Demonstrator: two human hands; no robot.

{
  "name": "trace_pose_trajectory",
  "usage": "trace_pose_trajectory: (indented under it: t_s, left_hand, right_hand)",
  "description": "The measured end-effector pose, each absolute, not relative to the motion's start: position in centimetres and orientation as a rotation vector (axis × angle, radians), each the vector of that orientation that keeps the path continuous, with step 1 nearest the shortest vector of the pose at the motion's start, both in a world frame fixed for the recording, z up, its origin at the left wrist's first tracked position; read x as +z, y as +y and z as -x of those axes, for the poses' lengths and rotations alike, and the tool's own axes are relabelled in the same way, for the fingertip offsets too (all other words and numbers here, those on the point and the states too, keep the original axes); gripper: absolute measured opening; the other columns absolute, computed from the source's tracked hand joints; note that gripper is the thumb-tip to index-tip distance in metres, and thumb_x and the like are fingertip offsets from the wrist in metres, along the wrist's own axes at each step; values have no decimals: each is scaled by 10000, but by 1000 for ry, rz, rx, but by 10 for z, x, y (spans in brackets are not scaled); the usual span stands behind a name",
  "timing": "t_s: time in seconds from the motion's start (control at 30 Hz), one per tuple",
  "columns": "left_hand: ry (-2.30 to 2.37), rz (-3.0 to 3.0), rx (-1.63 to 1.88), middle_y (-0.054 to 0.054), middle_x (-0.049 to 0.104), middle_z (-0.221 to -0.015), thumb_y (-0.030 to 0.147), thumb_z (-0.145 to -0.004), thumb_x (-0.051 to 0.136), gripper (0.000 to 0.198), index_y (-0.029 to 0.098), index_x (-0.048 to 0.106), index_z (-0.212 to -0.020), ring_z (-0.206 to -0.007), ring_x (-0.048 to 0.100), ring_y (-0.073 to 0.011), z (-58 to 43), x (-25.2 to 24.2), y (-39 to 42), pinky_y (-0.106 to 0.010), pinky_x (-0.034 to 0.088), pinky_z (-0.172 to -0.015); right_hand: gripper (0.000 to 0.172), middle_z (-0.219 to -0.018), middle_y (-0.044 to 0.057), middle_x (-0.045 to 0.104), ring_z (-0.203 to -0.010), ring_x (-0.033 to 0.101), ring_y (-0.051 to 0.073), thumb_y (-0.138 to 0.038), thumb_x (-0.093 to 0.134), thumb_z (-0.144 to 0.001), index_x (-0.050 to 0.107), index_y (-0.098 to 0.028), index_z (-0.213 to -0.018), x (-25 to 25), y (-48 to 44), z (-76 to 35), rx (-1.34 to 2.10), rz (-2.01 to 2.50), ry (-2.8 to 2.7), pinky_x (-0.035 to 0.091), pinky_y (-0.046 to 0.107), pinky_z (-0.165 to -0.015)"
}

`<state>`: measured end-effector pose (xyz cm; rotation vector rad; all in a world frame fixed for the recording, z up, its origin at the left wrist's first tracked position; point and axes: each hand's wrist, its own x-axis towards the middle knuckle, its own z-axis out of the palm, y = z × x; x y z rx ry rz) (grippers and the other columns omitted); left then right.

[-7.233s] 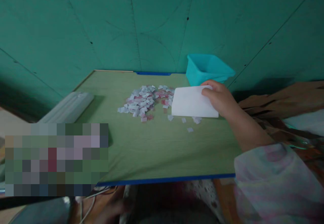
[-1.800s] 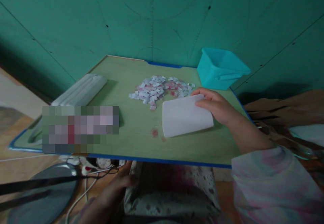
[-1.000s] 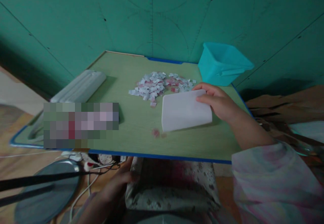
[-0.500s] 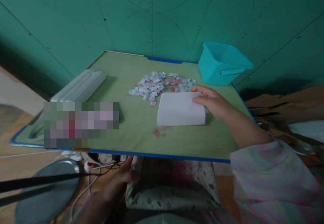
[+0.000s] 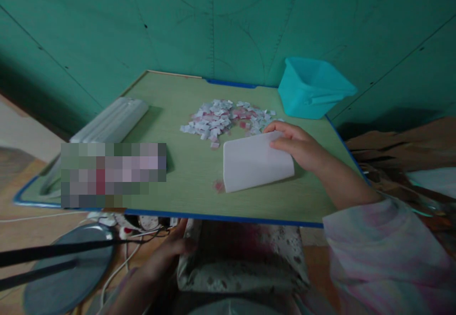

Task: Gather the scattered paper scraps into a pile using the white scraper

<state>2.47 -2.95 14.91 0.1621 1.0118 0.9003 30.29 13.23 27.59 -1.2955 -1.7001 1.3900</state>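
My right hand (image 5: 290,139) is closed on the far right edge of a smooth white rectangular piece with rounded corners (image 5: 256,163). That piece sits tilted over the table; whether it is hollow underneath is hidden. Just beyond it lies a heap of small white paper scraps (image 5: 213,120), with reddish patches among them. Below the table's front edge, my left hand (image 5: 176,246) grips the left side of a patterned cloth (image 5: 242,277), thumb over its edge. The cloth looks sagged or hollow in the middle, with a reddish stain; the left fingertips are partly hidden.
A turquoise bin (image 5: 313,91) stands at the table's back right corner. On the left lie a white ribbed bundle (image 5: 110,120) and a blurred-out item. A blue rim (image 5: 228,217) edges the greenish table. Cords (image 5: 121,267) and a round grey stool (image 5: 67,277) are at lower left.
My right hand has drawn the white piece slightly nearer and turned it, its left end now closer to me. It covers part of the reddish spot. My left hand stays about where it was.
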Motion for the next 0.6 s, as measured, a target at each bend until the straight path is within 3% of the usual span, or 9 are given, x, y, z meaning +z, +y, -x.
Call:
trace_pose_trajectory:
  t_s: [0.23,0.43,0.6]
  left_hand:
    - [1078,-215,859,72,754,-552,1,-503,717,345,263,785,-717,-612,707,-174,-25,157,-29,-225,500,-578]
    - [1063,-215,865,51,816,-714,79,-492,681,376,314,785,-766,-884,772,-285,-33,161,-32,-341,566,-768]
    - [1062,-283,890,33,838,-793,97,-508,677,376,295,792,-805,-1014,746,-308,-30,154,-33,-394,540,-920]
  right_hand:
    - [224,-670,-56,531,-560,467,116,-293,612,-669,537,-235,-872,274,131,-302,1344,1251,-1738,302,237,-527]
    - [204,-651,-57,517,-545,464,116,-289,597,-659,541,-239,-848,276,130,-302,1338,1250,-1708,311,243,-524]
    - [211,-634,-63,516,-531,447,110,-290,604,-664,547,-239,-860,275,129,-301,1352,1243,-1757,297,237,-513]
